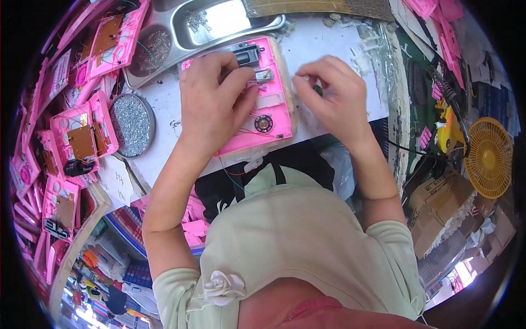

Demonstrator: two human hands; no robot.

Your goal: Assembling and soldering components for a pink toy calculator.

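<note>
A pink plastic toy casing (230, 143) lies open on a pad on the white table in front of me. In it sit a small round speaker (263, 123) with thin red wires, a black battery-holder-like part (247, 56) and a small silvery metal part (264, 75). Over the casing's left half, my left hand (213, 101) is closed, thumb and forefinger pinched beside the silvery part; what they grip is hidden. Just right of the casing, my right hand (335, 98) is raised with curled fingers. A small dark spot shows between them, too unclear to name.
Left of the casing stand a round dish (131, 126) of small screws and a metal tray (174, 34) holding small metal parts. Pink casings (82, 134) pile up at far left. White plastic bits (361, 57) lie at right. Beyond are a yellow fan (489, 158) and a cardboard box (438, 205).
</note>
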